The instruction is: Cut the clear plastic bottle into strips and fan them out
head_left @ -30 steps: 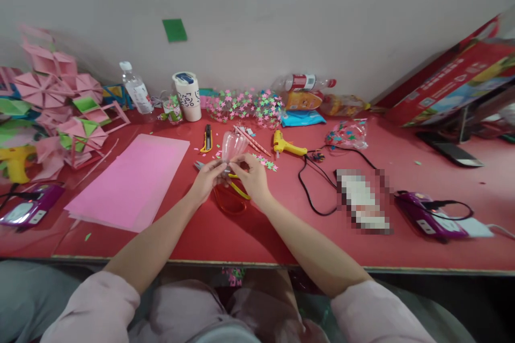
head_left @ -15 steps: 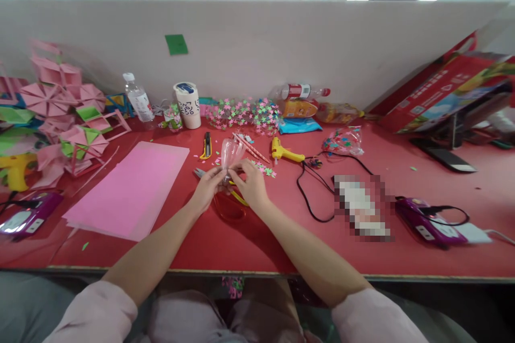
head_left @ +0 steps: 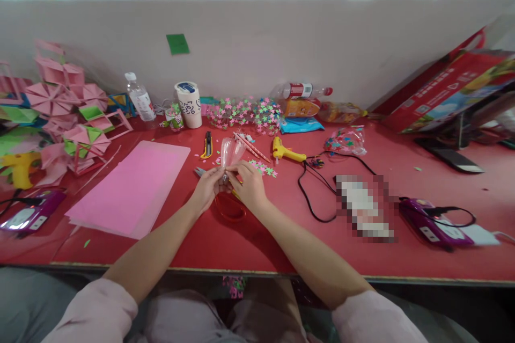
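Both hands meet over the middle of the red table. My left hand (head_left: 207,188) pinches the gathered part of a clear plastic bag (head_left: 232,150), which fans out away from me. On the same gathered part, my right hand (head_left: 250,184) is closed with its fingertips against the left ones. Whatever small piece lies between the fingertips is too hidden to make out. Under the hands rests a tool with grey metal jaws (head_left: 198,171), and a red loop (head_left: 230,214) shows below them. A yellow handle is mostly covered by my right hand.
Pink paper sheets (head_left: 132,187) lie to the left. Beyond the hands are a utility knife (head_left: 207,144), striped straws (head_left: 256,148), loose paper stars (head_left: 263,168) and a yellow glue gun (head_left: 287,150) with its black cord. Bottles and a cup (head_left: 188,106) line the partition.
The right hand has shifted slightly over the yellow handle, covering more of it. Both hands stay at the bag's gathered part. The view has moved a little.
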`<state>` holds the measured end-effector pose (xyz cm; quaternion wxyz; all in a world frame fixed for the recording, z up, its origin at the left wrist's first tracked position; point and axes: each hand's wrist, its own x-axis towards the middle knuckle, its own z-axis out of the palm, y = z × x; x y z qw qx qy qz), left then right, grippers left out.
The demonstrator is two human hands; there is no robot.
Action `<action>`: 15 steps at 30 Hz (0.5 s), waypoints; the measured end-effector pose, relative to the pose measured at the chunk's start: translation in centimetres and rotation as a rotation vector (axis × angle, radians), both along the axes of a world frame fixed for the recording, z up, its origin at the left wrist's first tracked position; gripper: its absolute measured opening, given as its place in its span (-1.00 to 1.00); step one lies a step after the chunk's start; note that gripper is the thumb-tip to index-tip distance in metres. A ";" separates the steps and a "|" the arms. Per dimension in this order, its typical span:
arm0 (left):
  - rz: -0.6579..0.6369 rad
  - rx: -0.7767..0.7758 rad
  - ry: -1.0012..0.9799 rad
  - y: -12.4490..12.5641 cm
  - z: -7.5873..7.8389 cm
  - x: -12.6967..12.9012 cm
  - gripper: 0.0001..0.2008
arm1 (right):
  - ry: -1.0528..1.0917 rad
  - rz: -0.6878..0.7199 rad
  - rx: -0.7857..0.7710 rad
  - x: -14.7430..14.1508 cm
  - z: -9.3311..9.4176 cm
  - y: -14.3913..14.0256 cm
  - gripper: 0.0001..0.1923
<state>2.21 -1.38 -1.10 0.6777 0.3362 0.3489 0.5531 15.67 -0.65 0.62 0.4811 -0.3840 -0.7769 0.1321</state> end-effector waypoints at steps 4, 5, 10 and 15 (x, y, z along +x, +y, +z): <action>-0.029 0.081 0.072 0.0 0.1 -0.2 -0.59 | 0.064 -0.020 -0.034 0.3 0.6 -0.1 -0.86; -0.039 0.093 0.084 0.0 0.2 -0.2 -0.57 | 0.069 -0.032 -0.036 0.4 0.7 -0.1 -0.86; -0.006 0.101 0.058 0.0 0.5 -0.2 -0.54 | -0.003 -0.016 0.034 0.3 0.8 -0.3 -0.85; -0.036 0.088 0.097 -0.1 0.6 -0.3 -0.60 | -0.010 -0.003 0.039 0.4 1.2 -0.6 -0.83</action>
